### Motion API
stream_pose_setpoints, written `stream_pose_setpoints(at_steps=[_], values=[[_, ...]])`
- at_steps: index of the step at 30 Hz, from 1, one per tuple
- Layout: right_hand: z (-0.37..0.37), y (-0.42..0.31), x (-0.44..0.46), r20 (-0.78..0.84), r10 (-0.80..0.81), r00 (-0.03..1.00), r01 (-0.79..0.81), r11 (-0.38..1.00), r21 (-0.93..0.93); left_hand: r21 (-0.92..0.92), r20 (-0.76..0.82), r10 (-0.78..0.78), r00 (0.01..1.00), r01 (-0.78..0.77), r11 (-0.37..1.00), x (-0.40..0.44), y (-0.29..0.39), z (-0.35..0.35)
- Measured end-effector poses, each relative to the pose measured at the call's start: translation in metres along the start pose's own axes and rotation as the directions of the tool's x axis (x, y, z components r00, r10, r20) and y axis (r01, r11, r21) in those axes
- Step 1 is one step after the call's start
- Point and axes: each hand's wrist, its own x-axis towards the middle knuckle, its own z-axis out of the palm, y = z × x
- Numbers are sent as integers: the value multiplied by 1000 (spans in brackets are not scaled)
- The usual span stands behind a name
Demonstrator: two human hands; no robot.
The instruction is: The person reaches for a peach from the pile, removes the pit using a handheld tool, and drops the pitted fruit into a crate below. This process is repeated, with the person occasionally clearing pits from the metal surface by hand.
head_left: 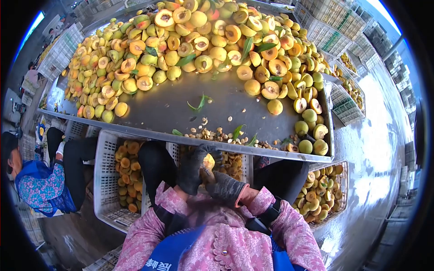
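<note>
Pink flowered blouse (230, 246) and blue apron (174, 248) fill the near edge. Beyond them spans the metal counter (181, 95), bearing a broad heap of yellow-green fruit (199, 43), many pieces halved. A person (43, 183) in a blue-patterned top sits at the left. Slatted crates of fruit stand below the counter: left crate (106, 165), middle crate (247, 171) between the dark-clad legs, right crate (345, 183). Over the middle crate, the gloved right hand (192, 169) has its fingers curled around a yellow fruit piece (208, 161). The gloved left hand (225, 186) meets it from below, fingers bent; their exact grip cannot be told. Green leaves (199, 104) and small pits (211, 135) dot the counter.
</note>
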Motion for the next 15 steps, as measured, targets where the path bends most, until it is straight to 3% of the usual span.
stream_pose_setpoints(at_steps=[1,3,6,7,8,9,10,12,13,14,15], values=[[-8,-8,-2,52,29,998,-32,998,57,73,35,39,999,-41,997,0,-2,-3],[-19,-15,-5,156,64,986,-94,977,191,-44,27,-52,998,53,998,-1,-5,-5],[-15,0,-8,169,-36,985,-40,904,427,-256,12,-186,982,183,949,-1,-14,-4],[-14,5,-8,144,-128,981,74,939,335,-331,8,-231,973,220,917,-1,-16,-4],[-13,9,-8,117,-220,968,187,953,238,-253,36,-128,991,133,958,0,-16,-4],[-17,2,-8,129,-353,927,361,931,-44,-175,72,-28,997,40,984,2,-6,-2],[-21,-2,-7,177,-471,864,503,804,-318,-99,117,70,991,-59,993,3,0,-1],[-25,0,-7,241,-328,913,381,897,-224,-87,263,8,965,16,996,4,-11,-9],[-24,0,-8,244,-209,947,220,975,-19,-80,334,-24,942,54,995,4,-19,-11],[-24,0,-9,244,-86,966,41,982,185,-165,275,-73,959,122,979,3,-30,-9],[-21,-4,-10,273,85,958,-222,824,522,-253,217,-127,968,181,950,1,-44,-6]])
